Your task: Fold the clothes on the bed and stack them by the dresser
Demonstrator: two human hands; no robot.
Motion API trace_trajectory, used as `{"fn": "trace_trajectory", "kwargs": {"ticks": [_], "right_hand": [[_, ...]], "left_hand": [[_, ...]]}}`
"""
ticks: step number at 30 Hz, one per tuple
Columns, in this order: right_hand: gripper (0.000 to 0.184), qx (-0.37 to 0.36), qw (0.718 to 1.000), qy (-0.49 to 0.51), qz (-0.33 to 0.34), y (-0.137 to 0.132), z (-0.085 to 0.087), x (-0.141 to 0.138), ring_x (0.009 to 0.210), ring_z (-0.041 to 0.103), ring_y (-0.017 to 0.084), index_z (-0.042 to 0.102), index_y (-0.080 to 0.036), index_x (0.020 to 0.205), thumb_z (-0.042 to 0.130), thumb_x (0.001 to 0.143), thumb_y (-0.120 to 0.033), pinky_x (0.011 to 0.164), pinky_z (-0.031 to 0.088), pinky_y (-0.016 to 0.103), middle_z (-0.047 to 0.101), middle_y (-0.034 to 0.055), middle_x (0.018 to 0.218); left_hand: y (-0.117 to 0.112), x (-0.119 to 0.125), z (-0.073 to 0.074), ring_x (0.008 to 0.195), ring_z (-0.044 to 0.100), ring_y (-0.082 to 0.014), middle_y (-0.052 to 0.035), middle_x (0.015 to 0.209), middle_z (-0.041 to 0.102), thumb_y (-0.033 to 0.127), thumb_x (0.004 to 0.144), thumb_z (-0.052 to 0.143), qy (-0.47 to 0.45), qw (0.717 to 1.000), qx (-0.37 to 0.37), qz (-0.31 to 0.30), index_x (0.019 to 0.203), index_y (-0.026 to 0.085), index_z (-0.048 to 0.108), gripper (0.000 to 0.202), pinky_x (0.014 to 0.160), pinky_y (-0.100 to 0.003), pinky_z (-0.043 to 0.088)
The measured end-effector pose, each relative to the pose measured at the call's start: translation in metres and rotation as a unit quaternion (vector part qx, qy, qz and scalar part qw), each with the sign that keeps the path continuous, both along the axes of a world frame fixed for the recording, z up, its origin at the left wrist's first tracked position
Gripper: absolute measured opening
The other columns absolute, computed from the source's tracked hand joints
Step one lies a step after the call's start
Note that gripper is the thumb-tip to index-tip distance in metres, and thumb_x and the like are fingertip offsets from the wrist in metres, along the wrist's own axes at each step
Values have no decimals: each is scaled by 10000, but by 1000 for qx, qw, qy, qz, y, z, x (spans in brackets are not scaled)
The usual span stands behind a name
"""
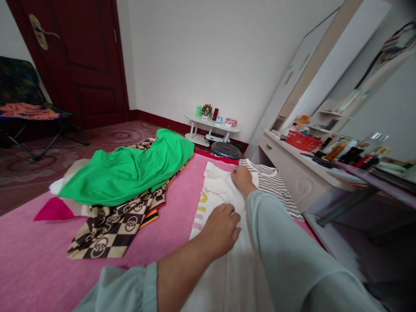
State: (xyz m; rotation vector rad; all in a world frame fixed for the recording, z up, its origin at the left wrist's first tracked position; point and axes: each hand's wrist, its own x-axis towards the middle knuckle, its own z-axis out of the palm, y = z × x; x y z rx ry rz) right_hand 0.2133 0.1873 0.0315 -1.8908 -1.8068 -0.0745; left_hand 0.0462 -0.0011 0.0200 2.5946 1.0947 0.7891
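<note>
A white T-shirt (208, 221) with yellow and pink lettering lies lengthwise on the pink bedspread, partly folded over. My left hand (222, 227) rests on its middle with curled fingers closed on the fabric. Farther up, near the shirt's top, my right hand (243, 178) is closed on the cloth, its fingertips partly hidden. A striped shirt (271, 182) lies flat just beyond my right forearm. To the left, a green garment (130, 173) is heaped over a brown-and-cream checked garment (113, 229) and other clothes.
The pink bedspread (182, 190) lies under the clothes. At right stands a dressing table (292, 173) with a red basket (303, 141) and several bottles. A low white stand (211, 123) is by the far wall. A folding chair (26, 104) stands left near the door (71, 52).
</note>
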Motion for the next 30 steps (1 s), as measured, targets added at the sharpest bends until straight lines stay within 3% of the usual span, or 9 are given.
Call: {"fn": "trace_trajectory", "kwargs": {"ticks": [4, 8, 11, 14, 17, 21, 26, 30], "right_hand": [[315, 30, 999, 26, 6, -2, -6, -10, 870, 638, 212, 671, -120, 988, 534, 705, -99, 782, 464, 291, 699, 112, 928], [400, 42, 996, 47, 56, -8, -6, -28, 919, 631, 190, 628, -125, 1099, 546, 708, -102, 827, 473, 282, 683, 96, 1049], [332, 44, 993, 51, 95, -8, 1, -47, 923, 625, 174, 671, -154, 1011, 523, 723, -83, 857, 460, 272, 690, 72, 1033], [250, 22, 992, 55, 108, -1, 7, -63, 880, 631, 166, 703, -173, 859, 525, 720, -67, 835, 458, 260, 709, 51, 929], [151, -11, 993, 66, 92, 6, 5, -73, 860, 633, 184, 696, -173, 796, 640, 667, -119, 801, 462, 269, 708, 54, 887], [221, -53, 991, 95, 74, 8, -5, -74, 851, 633, 211, 669, -178, 700, 776, 507, -164, 775, 456, 275, 702, 48, 819], [85, -55, 979, 186, 56, 4, -10, -70, 710, 635, 194, 590, -178, 577, 666, 568, -139, 677, 453, 267, 640, 23, 588], [56, -53, 943, 325, 54, 0, -4, -71, 510, 590, 138, 532, -187, 621, 583, 642, -196, 518, 443, 221, 579, -16, 495]], "left_hand": [[-1, 0, 0, 1014, 480, -234, -81, 1047, 533, 264, 832, 574, -1, 1000, -1, 1, 1014, 170, 593, 206, 901, -363, 419], [-1, 0, -1, 1006, 487, -239, -78, 1030, 541, 265, 820, 585, -10, 1000, 0, 1, 984, 169, 599, 191, 902, -371, 424], [1, 0, -2, 991, 503, -239, -72, 1027, 541, 247, 798, 595, -45, 998, -26, 19, 941, 183, 611, 157, 883, -367, 441], [7, -1, -4, 1075, 484, -238, -83, 1152, 491, 163, 774, 574, -147, 982, -52, 102, 997, 191, 598, 225, 942, -365, 422], [16, -2, -8, 1125, 474, -217, -94, 1207, 435, 87, 760, 532, -274, 939, -91, 185, 1135, 194, 543, 390, 995, -358, 396], [28, -6, -10, 1003, 549, -176, -99, 1183, 432, 24, 738, 511, -375, 884, -160, 229, 1222, 201, 515, 515, 929, -328, 449], [37, -10, -8, 852, 586, -125, -80, 1071, 527, -38, 707, 493, -385, 869, -207, 231, 1095, 164, 637, 460, 862, -268, 484], [40, -11, -8, 866, 600, -120, -108, 1165, 519, -6, 726, 507, -358, 878, -216, 232, 1133, 138, 642, 453, 880, -259, 482]]}}
